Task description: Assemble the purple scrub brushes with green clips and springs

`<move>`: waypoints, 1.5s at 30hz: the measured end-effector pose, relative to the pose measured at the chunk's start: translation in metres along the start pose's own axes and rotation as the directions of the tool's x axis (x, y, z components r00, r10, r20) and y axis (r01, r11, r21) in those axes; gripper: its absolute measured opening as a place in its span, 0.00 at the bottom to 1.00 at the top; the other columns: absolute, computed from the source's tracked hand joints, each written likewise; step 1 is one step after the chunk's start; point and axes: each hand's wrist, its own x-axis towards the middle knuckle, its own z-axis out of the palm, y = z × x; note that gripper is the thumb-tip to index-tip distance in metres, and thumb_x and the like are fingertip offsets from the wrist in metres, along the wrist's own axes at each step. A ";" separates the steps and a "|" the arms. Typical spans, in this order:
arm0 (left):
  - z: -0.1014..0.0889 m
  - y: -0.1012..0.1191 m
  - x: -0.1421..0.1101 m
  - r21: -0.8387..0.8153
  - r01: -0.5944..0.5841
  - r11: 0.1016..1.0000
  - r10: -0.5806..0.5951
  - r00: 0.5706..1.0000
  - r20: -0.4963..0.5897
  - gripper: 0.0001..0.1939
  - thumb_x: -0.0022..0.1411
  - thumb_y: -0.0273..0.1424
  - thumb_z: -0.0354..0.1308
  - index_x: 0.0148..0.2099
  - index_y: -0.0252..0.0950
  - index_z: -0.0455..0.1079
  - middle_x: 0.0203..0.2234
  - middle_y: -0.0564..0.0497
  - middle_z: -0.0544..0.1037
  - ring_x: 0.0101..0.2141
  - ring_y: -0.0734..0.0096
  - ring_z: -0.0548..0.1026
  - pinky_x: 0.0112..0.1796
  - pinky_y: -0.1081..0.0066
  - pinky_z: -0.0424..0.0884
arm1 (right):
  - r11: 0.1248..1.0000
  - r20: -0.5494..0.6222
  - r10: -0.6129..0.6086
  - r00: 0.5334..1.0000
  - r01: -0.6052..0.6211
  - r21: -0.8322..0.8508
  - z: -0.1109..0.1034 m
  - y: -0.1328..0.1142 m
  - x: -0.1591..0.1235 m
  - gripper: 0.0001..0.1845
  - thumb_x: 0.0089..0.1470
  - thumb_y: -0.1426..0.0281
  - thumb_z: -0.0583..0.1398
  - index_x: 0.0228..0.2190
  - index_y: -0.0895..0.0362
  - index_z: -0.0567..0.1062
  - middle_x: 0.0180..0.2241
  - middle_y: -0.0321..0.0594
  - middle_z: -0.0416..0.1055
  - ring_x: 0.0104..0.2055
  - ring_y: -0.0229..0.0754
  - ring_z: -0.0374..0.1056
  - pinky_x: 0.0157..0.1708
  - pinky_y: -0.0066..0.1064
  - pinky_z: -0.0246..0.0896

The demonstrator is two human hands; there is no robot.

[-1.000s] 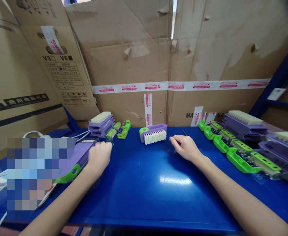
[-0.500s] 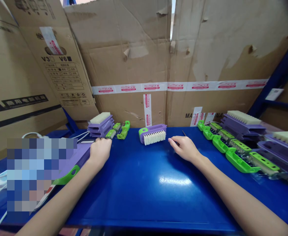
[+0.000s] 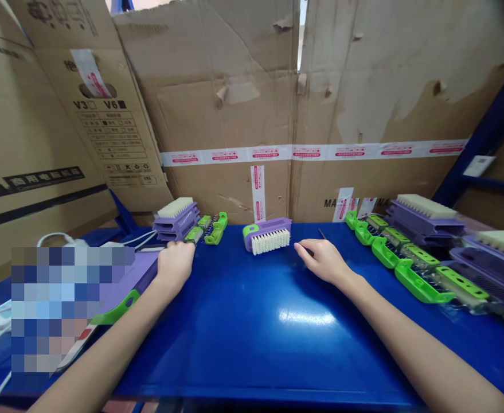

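Note:
My left hand (image 3: 175,265) rests as a loose fist at the end of a purple plastic piece (image 3: 133,272) with a green end. Its fingertips are turned away, so anything inside stays hidden. My right hand (image 3: 323,261) is curled on the table with thumb and fingers together. A thin dark rod (image 3: 322,234) shows just beyond its knuckles; I cannot tell whether the hand grips it. Between the hands, closer to the right one, lies a purple and green brush (image 3: 266,235) on its side, its cream bristles facing me. Neither hand touches it.
The blue table (image 3: 234,344) backs onto cardboard (image 3: 230,115). At left stand stacked purple brush parts (image 3: 176,221) and green pieces (image 3: 215,232), with white cables nearby. On the right are a row of green handles (image 3: 419,284) and more purple brush bodies (image 3: 424,218). A pixelated patch covers the left front.

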 end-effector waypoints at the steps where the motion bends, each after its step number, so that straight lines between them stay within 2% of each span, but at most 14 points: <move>1: 0.000 0.000 0.000 0.003 -0.004 1.000 0.004 1.000 0.000 0.20 0.59 0.18 0.39 0.42 0.29 0.71 0.38 0.34 0.75 0.42 0.52 0.72 0.34 0.65 0.67 | 1.000 0.002 0.000 1.000 0.000 0.001 0.000 0.000 0.000 0.22 0.61 0.61 0.45 0.18 0.55 0.60 0.21 0.37 0.66 0.24 0.36 0.59 0.27 0.29 0.44; 10: 0.002 0.001 0.006 -0.007 0.003 1.000 -0.003 1.000 -0.001 0.19 0.60 0.19 0.40 0.44 0.28 0.71 0.39 0.35 0.75 0.43 0.51 0.72 0.34 0.64 0.69 | 1.000 0.009 0.011 1.000 -0.011 -0.006 0.000 0.000 0.000 0.22 0.61 0.61 0.45 0.18 0.55 0.61 0.21 0.37 0.67 0.24 0.36 0.60 0.27 0.28 0.45; 12: 0.002 0.003 0.005 -0.021 0.012 1.000 -0.013 0.999 -0.050 0.18 0.62 0.23 0.41 0.44 0.27 0.71 0.38 0.33 0.74 0.43 0.49 0.71 0.33 0.63 0.69 | 1.000 0.005 0.008 1.000 -0.008 -0.012 0.000 0.000 0.000 0.22 0.61 0.61 0.45 0.18 0.55 0.62 0.21 0.37 0.67 0.24 0.36 0.61 0.27 0.28 0.45; 15: -0.003 0.013 0.005 -0.067 -0.002 0.998 -0.010 0.983 -0.182 0.18 0.64 0.32 0.44 0.46 0.27 0.70 0.39 0.33 0.74 0.43 0.47 0.71 0.34 0.61 0.70 | 1.000 0.005 0.004 1.000 -0.004 -0.016 0.001 0.001 0.000 0.22 0.61 0.61 0.46 0.18 0.55 0.63 0.21 0.37 0.68 0.24 0.37 0.61 0.27 0.28 0.46; 18: -0.014 0.030 0.012 -0.224 -0.123 0.967 0.060 0.961 -0.271 0.23 0.64 0.44 0.45 0.49 0.31 0.68 0.42 0.36 0.74 0.45 0.49 0.71 0.39 0.59 0.69 | 1.000 0.003 0.011 1.000 -0.011 -0.023 0.001 0.003 0.000 0.22 0.61 0.61 0.46 0.19 0.56 0.64 0.22 0.38 0.69 0.25 0.37 0.63 0.27 0.29 0.47; 21: -0.024 0.053 0.027 -0.453 -0.309 0.836 0.171 0.932 -0.321 0.34 0.59 0.55 0.44 0.56 0.36 0.63 0.50 0.40 0.71 0.51 0.53 0.69 0.47 0.61 0.66 | 0.999 -0.009 0.031 0.999 -0.031 -0.019 0.003 0.007 0.001 0.21 0.61 0.62 0.46 0.23 0.55 0.70 0.26 0.39 0.72 0.29 0.39 0.67 0.29 0.28 0.51; 23: -0.028 0.071 0.037 -0.577 -0.309 0.756 0.177 0.945 -0.274 0.38 0.58 0.58 0.42 0.58 0.35 0.61 0.51 0.39 0.72 0.51 0.52 0.69 0.48 0.60 0.65 | 0.999 -0.035 0.044 0.998 -0.044 -0.002 0.006 0.011 0.001 0.19 0.61 0.62 0.47 0.29 0.55 0.74 0.31 0.39 0.75 0.34 0.41 0.70 0.33 0.29 0.55; 26: -0.027 0.096 0.045 -0.685 -0.209 0.698 0.181 0.977 -0.113 0.37 0.58 0.59 0.41 0.54 0.34 0.64 0.44 0.37 0.75 0.46 0.50 0.73 0.43 0.60 0.67 | 0.996 -0.101 0.084 0.991 -0.083 0.008 0.010 0.017 0.001 0.18 0.60 0.62 0.48 0.39 0.55 0.74 0.35 0.40 0.75 0.38 0.42 0.70 0.39 0.31 0.59; 28: -0.024 0.108 0.045 -0.703 -0.224 0.675 0.204 0.972 -0.114 0.33 0.57 0.57 0.44 0.51 0.36 0.65 0.42 0.39 0.76 0.43 0.49 0.75 0.40 0.61 0.68 | 0.992 -0.142 0.123 0.982 -0.122 0.014 0.012 0.020 0.002 0.19 0.60 0.62 0.48 0.43 0.56 0.73 0.36 0.42 0.74 0.36 0.43 0.70 0.40 0.34 0.61; 30: -0.020 0.114 0.043 -0.706 -0.316 0.634 0.250 0.947 -0.200 0.28 0.58 0.54 0.48 0.50 0.38 0.65 0.41 0.42 0.76 0.42 0.52 0.75 0.39 0.62 0.68 | 0.988 -0.179 0.153 0.972 -0.150 0.033 0.014 0.023 0.002 0.21 0.59 0.60 0.49 0.49 0.57 0.69 0.40 0.45 0.73 0.37 0.43 0.69 0.40 0.36 0.63; 33: -0.013 0.115 0.040 -0.698 -0.482 0.530 0.335 0.875 -0.350 0.23 0.58 0.49 0.53 0.49 0.40 0.65 0.41 0.46 0.75 0.42 0.57 0.74 0.41 0.65 0.68 | 0.983 -0.224 0.177 0.959 -0.159 0.094 0.018 0.026 0.003 0.28 0.58 0.56 0.50 0.55 0.57 0.62 0.48 0.50 0.67 0.47 0.48 0.66 0.44 0.40 0.64; 37: -0.005 0.113 0.038 -0.712 -0.573 0.405 0.358 0.816 -0.453 0.24 0.57 0.45 0.57 0.51 0.39 0.64 0.44 0.47 0.73 0.44 0.61 0.72 0.45 0.66 0.66 | 0.957 -0.214 0.221 0.951 -0.169 0.238 0.023 0.026 0.005 0.37 0.54 0.51 0.53 0.60 0.56 0.54 0.53 0.53 0.61 0.54 0.50 0.61 0.53 0.46 0.57; 40: 0.000 0.114 0.037 -0.700 -0.616 0.361 0.361 0.784 -0.504 0.23 0.57 0.43 0.58 0.52 0.38 0.63 0.46 0.47 0.72 0.46 0.61 0.71 0.47 0.65 0.66 | 0.925 -0.152 0.258 0.954 -0.199 0.323 0.023 0.023 0.006 0.37 0.53 0.51 0.54 0.59 0.56 0.56 0.54 0.52 0.61 0.56 0.49 0.60 0.55 0.45 0.55; 45: 0.001 0.115 0.031 -0.649 -0.684 0.333 0.357 0.728 -0.585 0.21 0.57 0.41 0.59 0.51 0.39 0.64 0.46 0.47 0.71 0.48 0.62 0.69 0.49 0.65 0.66 | 0.861 -0.038 0.305 0.952 -0.259 0.437 0.019 0.023 0.006 0.32 0.51 0.54 0.59 0.53 0.55 0.65 0.52 0.47 0.67 0.51 0.46 0.65 0.52 0.42 0.59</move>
